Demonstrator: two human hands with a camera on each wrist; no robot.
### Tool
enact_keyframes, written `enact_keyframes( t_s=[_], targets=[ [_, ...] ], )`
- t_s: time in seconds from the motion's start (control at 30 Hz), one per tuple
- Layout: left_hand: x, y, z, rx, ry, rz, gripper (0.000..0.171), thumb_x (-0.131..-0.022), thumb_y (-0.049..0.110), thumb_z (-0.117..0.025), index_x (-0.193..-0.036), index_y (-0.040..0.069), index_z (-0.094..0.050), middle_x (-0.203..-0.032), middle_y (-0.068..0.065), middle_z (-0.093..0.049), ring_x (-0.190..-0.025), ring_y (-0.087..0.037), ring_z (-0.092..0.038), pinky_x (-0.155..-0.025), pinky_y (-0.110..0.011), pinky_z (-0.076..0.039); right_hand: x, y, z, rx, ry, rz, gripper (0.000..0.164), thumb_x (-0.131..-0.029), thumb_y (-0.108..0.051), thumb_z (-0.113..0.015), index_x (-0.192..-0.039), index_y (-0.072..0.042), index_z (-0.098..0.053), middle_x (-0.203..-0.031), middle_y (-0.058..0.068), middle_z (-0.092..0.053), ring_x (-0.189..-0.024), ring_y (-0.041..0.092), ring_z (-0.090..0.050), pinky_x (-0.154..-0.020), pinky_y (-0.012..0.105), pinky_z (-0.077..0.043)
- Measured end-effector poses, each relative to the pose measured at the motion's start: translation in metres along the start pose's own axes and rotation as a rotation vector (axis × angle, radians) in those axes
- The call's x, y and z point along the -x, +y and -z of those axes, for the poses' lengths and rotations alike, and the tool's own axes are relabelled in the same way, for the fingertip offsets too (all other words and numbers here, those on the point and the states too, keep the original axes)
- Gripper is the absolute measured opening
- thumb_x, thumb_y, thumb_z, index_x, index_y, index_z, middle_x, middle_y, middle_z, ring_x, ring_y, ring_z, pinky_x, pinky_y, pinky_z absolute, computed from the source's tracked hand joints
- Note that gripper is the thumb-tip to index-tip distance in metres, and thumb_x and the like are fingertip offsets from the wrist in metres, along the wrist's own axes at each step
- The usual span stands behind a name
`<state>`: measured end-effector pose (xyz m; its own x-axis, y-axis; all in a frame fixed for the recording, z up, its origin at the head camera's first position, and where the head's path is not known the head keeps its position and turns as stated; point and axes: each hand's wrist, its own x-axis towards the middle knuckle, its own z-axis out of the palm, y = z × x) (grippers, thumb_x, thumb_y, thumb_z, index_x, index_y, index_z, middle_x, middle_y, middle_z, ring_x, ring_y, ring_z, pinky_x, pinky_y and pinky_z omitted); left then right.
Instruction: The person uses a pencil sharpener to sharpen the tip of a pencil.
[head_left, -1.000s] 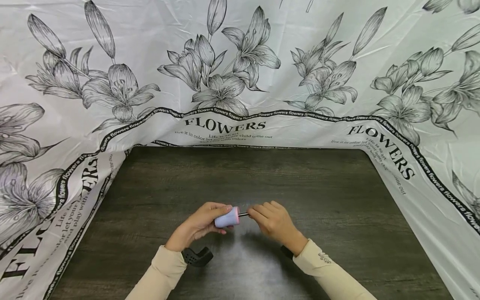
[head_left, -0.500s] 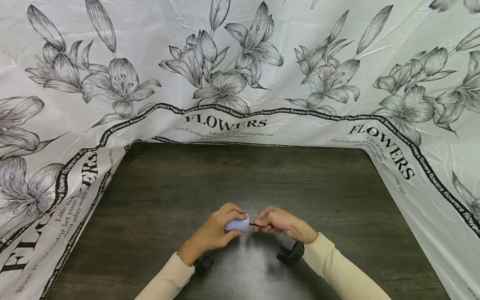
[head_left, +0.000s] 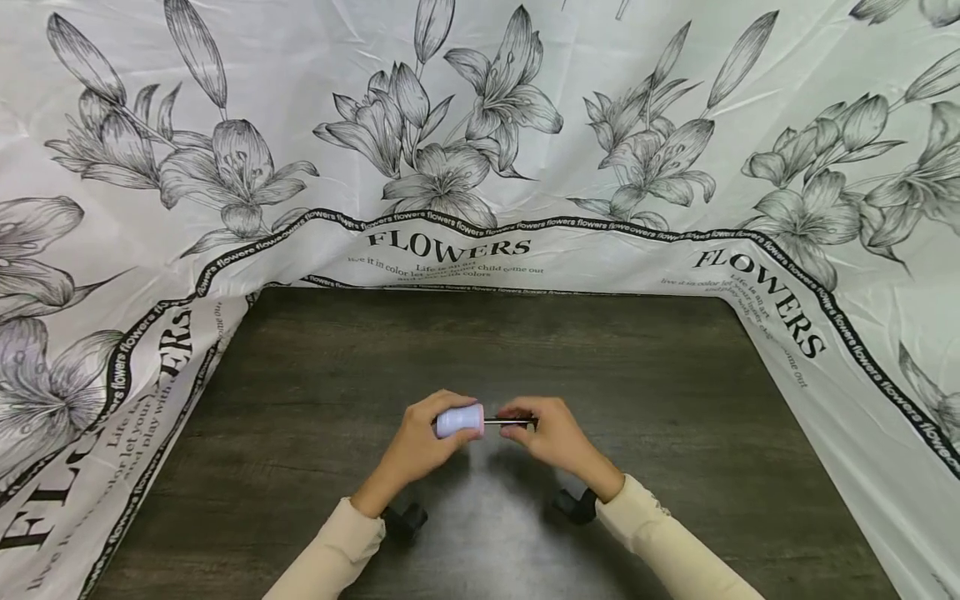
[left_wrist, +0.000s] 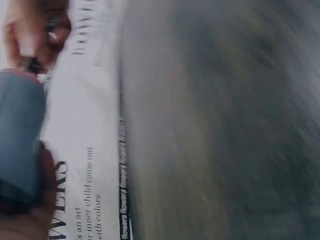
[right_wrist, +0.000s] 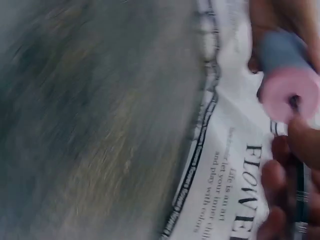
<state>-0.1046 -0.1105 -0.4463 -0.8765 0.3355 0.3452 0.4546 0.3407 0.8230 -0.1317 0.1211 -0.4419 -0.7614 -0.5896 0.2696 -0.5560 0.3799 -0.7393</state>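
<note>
A lavender pencil sharpener [head_left: 455,422], shaped like a small cylinder with a pink end, lies sideways in my left hand [head_left: 411,440]. The fingers and thumb wrap its body from both sides. My right hand [head_left: 557,433] pinches a slim dark pencil [head_left: 495,422] and holds it level. In the right wrist view the pencil [right_wrist: 301,195] meets the hole at the middle of the pink end [right_wrist: 279,97]. The left wrist view has the sharpener [left_wrist: 20,125] at its left edge, with the blurred right hand [left_wrist: 37,32] above. Both hands are over the table's middle.
The dark wood-grain table [head_left: 480,342] stretches out beneath both hands. A white sheet [head_left: 315,250] printed with flowers and lettering hangs behind it and along both sides. Black camera mounts [head_left: 405,521] sit at the wrists, below cream sleeves.
The hands have shifted a little left and up since half a second ago. More of the pencil shows between the right fingers and the pink end. Both grips have turned.
</note>
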Motion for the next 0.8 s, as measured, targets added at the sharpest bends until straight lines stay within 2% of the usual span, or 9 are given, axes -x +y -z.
enact_keyframes(
  t_s=[0.1,0.17,0.27,0.33,0.43,0.5,0.57,0.67,0.8],
  targets=[
    [-0.006,0.003,0.013,0.242,-0.103,0.298,0.036,-0.092,0.021,-0.065,-0.120,0.000,-0.062,-0.102,-0.015,-0.065,-0.076,-0.013,-0.062,-0.065,-0.028,-0.053,-0.001,-0.002,-0.006,0.352,0.189,0.288,0.014,-0.087,-0.017,-0.070,-0.099,-0.010,-0.070,-0.091,-0.001,-0.071,-0.070,0.006,-0.062,-0.057,0.020,-0.046],
    [-0.009,0.005,0.020,0.421,-0.190,0.464,0.039,-0.097,0.025,-0.057,-0.120,-0.006,-0.059,-0.093,-0.015,-0.065,-0.070,-0.012,-0.063,-0.063,-0.028,-0.054,-0.002,-0.002,-0.009,0.554,0.290,0.454,0.011,-0.091,-0.017,-0.064,-0.098,-0.010,-0.070,-0.088,-0.002,-0.069,-0.069,0.008,-0.062,-0.057,0.021,-0.045],
    [-0.009,0.008,0.026,0.630,-0.282,0.629,0.045,-0.100,0.032,-0.050,-0.114,-0.011,-0.056,-0.083,-0.007,-0.064,-0.063,-0.011,-0.064,-0.059,-0.026,-0.054,-0.003,-0.001,-0.011,0.729,0.387,0.638,0.015,-0.096,-0.015,-0.057,-0.096,-0.008,-0.071,-0.086,0.000,-0.068,-0.070,0.011,-0.063,-0.056,0.022,-0.043],
    [-0.008,0.010,0.026,0.686,-0.311,0.668,0.045,-0.100,0.033,-0.049,-0.110,-0.010,-0.057,-0.080,-0.005,-0.065,-0.061,-0.009,-0.063,-0.056,-0.022,-0.052,-0.003,0.000,-0.013,0.757,0.426,0.701,0.021,-0.099,-0.015,-0.051,-0.095,-0.007,-0.071,-0.084,0.000,-0.067,-0.066,0.011,-0.060,-0.054,0.021,-0.041],
    [-0.010,0.010,0.024,0.671,-0.280,0.642,0.041,-0.098,0.029,-0.055,-0.109,-0.011,-0.058,-0.082,-0.005,-0.064,-0.064,-0.011,-0.063,-0.056,-0.022,-0.051,-0.004,0.001,-0.016,0.723,0.457,0.706,0.020,-0.099,-0.015,-0.053,-0.092,-0.006,-0.070,-0.079,0.000,-0.065,-0.060,0.009,-0.055,-0.051,0.020,-0.038],
    [-0.011,0.010,0.022,0.599,-0.226,0.564,0.037,-0.095,0.022,-0.061,-0.111,-0.011,-0.059,-0.085,-0.007,-0.064,-0.068,-0.012,-0.062,-0.057,-0.023,-0.050,-0.004,0.000,-0.018,0.654,0.444,0.644,0.017,-0.097,-0.015,-0.056,-0.091,-0.006,-0.070,-0.074,-0.002,-0.062,-0.055,0.008,-0.050,-0.050,0.018,-0.037],
    [-0.011,0.011,0.020,0.504,-0.164,0.475,0.035,-0.090,0.015,-0.066,-0.114,-0.010,-0.061,-0.090,-0.011,-0.063,-0.071,-0.013,-0.061,-0.059,-0.024,-0.050,-0.002,-0.002,-0.018,0.534,0.389,0.534,0.014,-0.094,-0.014,-0.059,-0.091,-0.006,-0.070,-0.068,-0.002,-0.059,-0.052,0.005,-0.045,-0.047,0.016,-0.035],
    [-0.012,0.016,0.018,0.332,-0.114,0.316,0.036,-0.083,0.010,-0.074,-0.115,-0.002,-0.064,-0.098,-0.014,-0.062,-0.077,-0.014,-0.058,-0.063,-0.025,-0.051,-0.001,-0.007,-0.013,0.183,0.190,0.263,0.012,-0.092,-0.010,-0.062,-0.092,-0.003,-0.072,-0.062,-0.003,-0.056,-0.048,0.000,-0.039,-0.045,0.015,-0.035],
    [-0.012,0.021,0.017,0.150,-0.128,0.078,0.038,-0.074,0.006,-0.081,-0.110,0.009,-0.067,-0.110,-0.010,-0.061,-0.094,-0.020,-0.061,-0.075,-0.029,-0.053,-0.004,-0.010,0.002,-0.423,-0.134,-0.196,0.024,-0.096,-0.010,-0.055,-0.094,0.010,-0.069,-0.055,-0.002,-0.047,-0.043,0.002,-0.029,-0.042,0.020,-0.028]
  ],
)
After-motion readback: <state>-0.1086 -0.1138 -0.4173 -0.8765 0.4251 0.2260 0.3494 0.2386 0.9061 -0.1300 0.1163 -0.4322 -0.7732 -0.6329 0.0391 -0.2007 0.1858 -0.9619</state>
